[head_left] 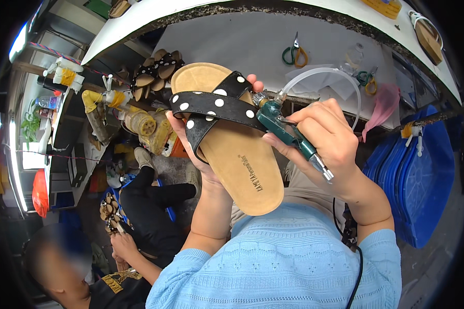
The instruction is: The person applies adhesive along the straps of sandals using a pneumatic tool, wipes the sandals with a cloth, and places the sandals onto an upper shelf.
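Two hands are at work in front of your chest, over your pale blue knitted top (294,262). Behind them runs the grey workbench (232,41), and stacked blue trays (423,190) stand to your right. Below left, another person in black (144,216) sits on the floor, their hands on a pile of soles.

Your left hand (201,154) holds up a tan sandal (242,165) from underneath, footbed facing you and toe end away from you; the fingers are curled round it, with fingertips showing past its far edge. Black straps with white dots (216,105) cross the front of the footbed.

Your right hand (330,139) is closed round a green pen-like tool (286,131), whose tip touches the strap's right end. A clear hose (319,72) loops up from the tool. Green-handled scissors (294,54) lie on the bench beyond.
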Demonstrator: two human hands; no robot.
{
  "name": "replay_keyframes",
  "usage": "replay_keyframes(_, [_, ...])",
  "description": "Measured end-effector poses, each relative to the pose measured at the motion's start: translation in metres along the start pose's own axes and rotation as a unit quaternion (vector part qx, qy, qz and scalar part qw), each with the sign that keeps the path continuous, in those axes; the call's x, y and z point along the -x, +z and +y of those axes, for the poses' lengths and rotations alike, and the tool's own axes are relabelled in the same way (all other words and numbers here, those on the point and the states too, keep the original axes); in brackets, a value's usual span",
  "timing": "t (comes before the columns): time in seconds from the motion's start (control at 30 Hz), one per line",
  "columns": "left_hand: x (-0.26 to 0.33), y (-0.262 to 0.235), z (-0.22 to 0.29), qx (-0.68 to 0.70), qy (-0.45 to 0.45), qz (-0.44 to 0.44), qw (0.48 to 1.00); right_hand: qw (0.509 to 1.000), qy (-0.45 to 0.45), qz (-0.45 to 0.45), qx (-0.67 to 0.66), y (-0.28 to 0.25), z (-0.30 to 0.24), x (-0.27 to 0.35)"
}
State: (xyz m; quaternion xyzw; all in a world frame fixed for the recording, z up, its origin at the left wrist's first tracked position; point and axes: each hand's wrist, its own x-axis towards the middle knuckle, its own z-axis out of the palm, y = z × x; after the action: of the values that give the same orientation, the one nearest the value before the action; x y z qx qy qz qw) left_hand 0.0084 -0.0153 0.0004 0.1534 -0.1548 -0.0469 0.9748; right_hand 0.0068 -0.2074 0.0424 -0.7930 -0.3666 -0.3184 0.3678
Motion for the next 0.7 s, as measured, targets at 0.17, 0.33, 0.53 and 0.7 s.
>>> replay_keyframes(0.17, [0.0, -0.002, 0.001, -0.009, 0.002, -0.007, 1.0, 1.0, 0.008, 0.001, 0.001, -0.002, -0.004, 0.002])
replay_keyframes(0.33, [0.001, 0.006, 0.003, -0.005, -0.006, 0.037, 0.999, 1.0, 0.002, 0.002, 0.008, -0.003, -0.006, 0.002])
replay_keyframes(0.53, [0.002, -0.004, 0.003, 0.006, -0.001, -0.021, 1.0, 1.0, 0.017, 0.003, -0.004, -0.003, -0.01, 0.0])
replay_keyframes(0.7, [0.001, -0.004, 0.002, 0.02, 0.001, 0.006, 1.0, 0.999, 0.039, -0.005, -0.01, -0.004, -0.009, 0.0])
